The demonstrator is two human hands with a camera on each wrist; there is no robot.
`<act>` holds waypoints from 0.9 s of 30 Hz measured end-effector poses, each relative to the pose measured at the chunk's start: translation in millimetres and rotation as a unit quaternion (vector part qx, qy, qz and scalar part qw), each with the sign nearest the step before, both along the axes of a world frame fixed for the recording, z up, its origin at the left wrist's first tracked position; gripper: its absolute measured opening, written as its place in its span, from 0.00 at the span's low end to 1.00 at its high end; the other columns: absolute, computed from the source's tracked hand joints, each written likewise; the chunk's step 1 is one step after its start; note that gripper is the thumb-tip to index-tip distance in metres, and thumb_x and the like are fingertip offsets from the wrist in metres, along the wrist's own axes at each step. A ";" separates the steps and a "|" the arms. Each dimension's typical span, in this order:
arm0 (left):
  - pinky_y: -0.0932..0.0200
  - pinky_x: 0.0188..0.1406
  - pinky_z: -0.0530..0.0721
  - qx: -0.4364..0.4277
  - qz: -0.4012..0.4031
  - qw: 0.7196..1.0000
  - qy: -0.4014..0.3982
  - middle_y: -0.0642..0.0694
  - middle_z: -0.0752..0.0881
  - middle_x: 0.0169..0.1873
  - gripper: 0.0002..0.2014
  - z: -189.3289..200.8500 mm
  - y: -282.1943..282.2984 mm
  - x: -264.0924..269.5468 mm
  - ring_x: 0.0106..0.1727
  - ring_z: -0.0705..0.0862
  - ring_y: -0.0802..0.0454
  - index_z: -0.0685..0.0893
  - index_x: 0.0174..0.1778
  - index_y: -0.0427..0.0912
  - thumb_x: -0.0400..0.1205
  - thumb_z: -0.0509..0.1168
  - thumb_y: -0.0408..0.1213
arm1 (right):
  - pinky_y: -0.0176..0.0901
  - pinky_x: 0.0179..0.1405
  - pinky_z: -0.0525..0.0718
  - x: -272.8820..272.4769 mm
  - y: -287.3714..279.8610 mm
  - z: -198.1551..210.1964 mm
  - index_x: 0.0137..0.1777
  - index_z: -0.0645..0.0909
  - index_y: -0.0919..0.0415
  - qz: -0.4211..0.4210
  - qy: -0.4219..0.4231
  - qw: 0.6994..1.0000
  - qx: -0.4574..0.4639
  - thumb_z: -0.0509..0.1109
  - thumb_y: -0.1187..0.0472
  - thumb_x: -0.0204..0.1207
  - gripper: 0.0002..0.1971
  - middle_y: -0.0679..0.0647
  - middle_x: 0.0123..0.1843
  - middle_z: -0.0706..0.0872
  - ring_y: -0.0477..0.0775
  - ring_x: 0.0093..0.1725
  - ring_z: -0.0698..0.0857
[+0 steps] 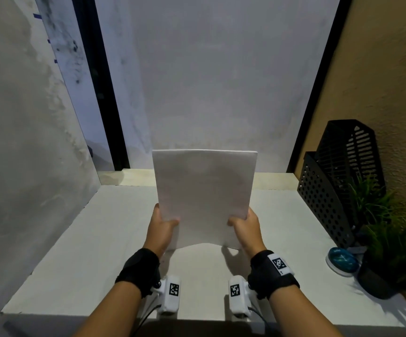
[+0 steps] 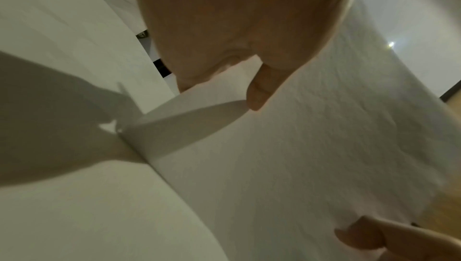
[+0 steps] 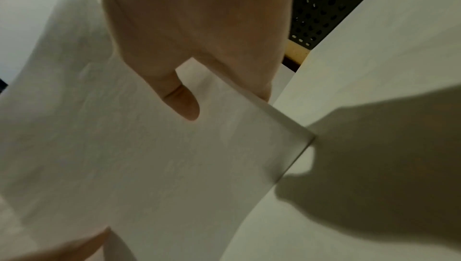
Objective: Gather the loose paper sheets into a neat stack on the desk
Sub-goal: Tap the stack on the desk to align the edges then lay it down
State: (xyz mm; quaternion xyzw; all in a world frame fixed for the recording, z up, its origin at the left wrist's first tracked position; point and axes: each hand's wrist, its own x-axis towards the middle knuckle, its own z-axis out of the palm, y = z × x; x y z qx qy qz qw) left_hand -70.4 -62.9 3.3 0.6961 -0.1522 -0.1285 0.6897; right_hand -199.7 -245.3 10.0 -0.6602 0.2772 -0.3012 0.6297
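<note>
A sheaf of white paper sheets [image 1: 204,190] stands nearly upright over the middle of the white desk [image 1: 75,251], its lower edge bowed just above or on the surface. My left hand [image 1: 163,227] grips its lower left side, thumb on the front face. My right hand [image 1: 245,226] grips the lower right side the same way. In the left wrist view the thumb [image 2: 259,91] presses on the paper sheets [image 2: 312,137]. In the right wrist view the thumb [image 3: 184,103] lies on the paper sheets [image 3: 139,156]; the fingers behind are hidden.
A black perforated file holder [image 1: 338,186] stands at the desk's right side against a tan wall. In front of it sit a potted green plant [image 1: 387,251] and a blue round object [image 1: 341,262]. A pale wall closes the left side.
</note>
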 end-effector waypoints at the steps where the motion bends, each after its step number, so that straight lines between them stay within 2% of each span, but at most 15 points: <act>1: 0.53 0.58 0.82 0.014 -0.006 1.000 0.006 0.49 0.88 0.61 0.25 -4.3 0.1 0.8 0.63 0.86 0.48 0.77 0.69 0.48 0.79 0.69 0.23 | 0.43 0.46 0.83 0.4 -1.4 -5.3 0.52 0.86 0.55 0.007 0.017 1.000 -0.001 0.68 0.76 0.67 0.19 0.50 0.47 0.91 0.52 0.48 0.87; 3: 0.57 0.54 0.82 0.028 -0.013 0.999 0.014 0.49 0.87 0.61 0.24 -9.4 -0.1 1.0 0.64 0.85 0.46 0.76 0.70 0.47 0.81 0.67 0.23 | 0.45 0.48 0.84 1.1 -3.4 -10.6 0.52 0.85 0.54 0.012 0.038 0.999 -0.005 0.69 0.72 0.63 0.19 0.51 0.48 0.90 0.55 0.50 0.87; 5: 0.56 0.56 0.82 0.033 -0.013 0.999 0.016 0.48 0.87 0.62 0.24 -13.0 -0.2 0.6 0.65 0.85 0.46 0.75 0.72 0.46 0.82 0.66 0.23 | 0.49 0.52 0.87 2.2 -5.1 -11.8 0.54 0.85 0.54 0.012 0.047 0.999 -0.004 0.68 0.68 0.59 0.22 0.51 0.50 0.91 0.55 0.52 0.87; 8: 0.52 0.63 0.80 0.040 -0.010 0.999 0.016 0.50 0.86 0.63 0.24 -15.4 -0.6 -0.6 0.65 0.84 0.47 0.74 0.73 0.48 0.83 0.66 0.24 | 0.49 0.57 0.86 2.8 -6.5 -15.4 0.58 0.85 0.54 0.013 0.046 0.999 -0.013 0.69 0.71 0.66 0.21 0.50 0.53 0.91 0.52 0.55 0.88; 12: 0.53 0.61 0.81 0.061 -0.014 0.998 0.002 0.55 0.85 0.59 0.23 -5.0 -0.5 -5.6 0.63 0.85 0.50 0.73 0.70 0.51 0.83 0.65 0.26 | 0.40 0.54 0.84 0.3 -6.8 -15.9 0.65 0.80 0.50 0.021 0.057 0.997 -0.040 0.68 0.69 0.77 0.19 0.45 0.57 0.89 0.46 0.57 0.87; 14: 0.57 0.57 0.81 0.076 -0.021 0.997 -0.025 0.58 0.84 0.57 0.21 7.7 1.5 -7.3 0.58 0.84 0.58 0.73 0.69 0.52 0.83 0.67 0.29 | 0.42 0.53 0.86 -3.4 -8.4 -8.6 0.62 0.79 0.53 0.015 0.053 0.997 -0.057 0.69 0.68 0.78 0.15 0.47 0.55 0.89 0.48 0.54 0.88; 15: 0.58 0.54 0.81 0.089 -0.020 0.995 -0.034 0.57 0.85 0.57 0.21 13.9 2.5 -5.8 0.56 0.84 0.59 0.74 0.68 0.51 0.82 0.67 0.28 | 0.44 0.52 0.87 -5.8 -9.7 -3.3 0.59 0.79 0.54 0.014 0.055 0.996 -0.064 0.69 0.68 0.77 0.13 0.48 0.53 0.90 0.49 0.52 0.89; 18: 0.53 0.48 0.87 0.144 -0.016 0.989 -0.020 0.44 0.88 0.53 0.17 25.5 5.5 1.3 0.54 0.88 0.45 0.80 0.60 0.41 0.77 0.69 0.24 | 0.44 0.45 0.88 -13.0 -17.1 4.2 0.56 0.82 0.55 0.024 0.087 0.994 -0.057 0.71 0.69 0.74 0.13 0.50 0.51 0.91 0.52 0.49 0.90; 19: 0.49 0.47 0.88 0.169 -0.018 0.985 -0.001 0.40 0.88 0.52 0.16 26.6 5.9 3.0 0.52 0.89 0.42 0.80 0.57 0.38 0.75 0.70 0.23 | 0.44 0.44 0.88 -15.0 -20.0 3.2 0.56 0.83 0.57 0.025 0.111 0.992 -0.048 0.72 0.70 0.72 0.14 0.52 0.50 0.91 0.54 0.49 0.91; 20: 0.50 0.43 0.88 0.199 -0.021 0.980 0.015 0.39 0.88 0.50 0.13 25.8 5.7 3.9 0.48 0.88 0.42 0.80 0.53 0.36 0.75 0.71 0.23 | 0.44 0.43 0.87 -16.6 -22.2 1.1 0.55 0.84 0.60 0.028 0.140 0.989 -0.038 0.74 0.71 0.70 0.14 0.54 0.50 0.92 0.57 0.49 0.91; 21: 0.55 0.37 0.85 0.232 -0.027 0.972 0.028 0.39 0.86 0.46 0.10 23.7 5.5 2.3 0.43 0.86 0.44 0.79 0.48 0.35 0.75 0.71 0.22 | 0.44 0.41 0.86 -17.9 -23.8 -2.9 0.53 0.85 0.62 0.033 0.172 0.984 -0.029 0.75 0.72 0.68 0.14 0.55 0.49 0.92 0.59 0.49 0.91; 23: 0.59 0.28 0.75 0.300 -0.049 0.952 0.044 0.40 0.80 0.41 0.12 12.2 4.9 0.0 0.36 0.78 0.49 0.74 0.43 0.36 0.76 0.72 0.23 | 0.45 0.42 0.86 -18.2 -24.2 -14.1 0.49 0.86 0.64 0.048 0.232 0.971 -0.017 0.77 0.73 0.66 0.12 0.58 0.48 0.92 0.62 0.49 0.90; 25: 0.60 0.27 0.71 0.348 -0.063 0.934 0.056 0.39 0.77 0.43 0.14 -1.1 4.0 -2.7 0.38 0.76 0.48 0.73 0.44 0.35 0.75 0.74 0.24 | 0.50 0.46 0.90 -16.8 -23.5 -26.3 0.49 0.86 0.68 0.056 0.278 0.959 -0.016 0.79 0.73 0.64 0.13 0.62 0.48 0.92 0.64 0.50 0.90; 27: 0.58 0.30 0.74 0.389 -0.058 0.918 0.040 0.38 0.78 0.47 0.15 -9.7 3.9 -5.4 0.43 0.77 0.44 0.73 0.42 0.36 0.73 0.76 0.28 | 0.55 0.51 0.90 -15.0 -21.8 -36.0 0.50 0.86 0.71 0.061 0.301 0.952 -0.012 0.80 0.72 0.62 0.16 0.65 0.50 0.92 0.66 0.52 0.91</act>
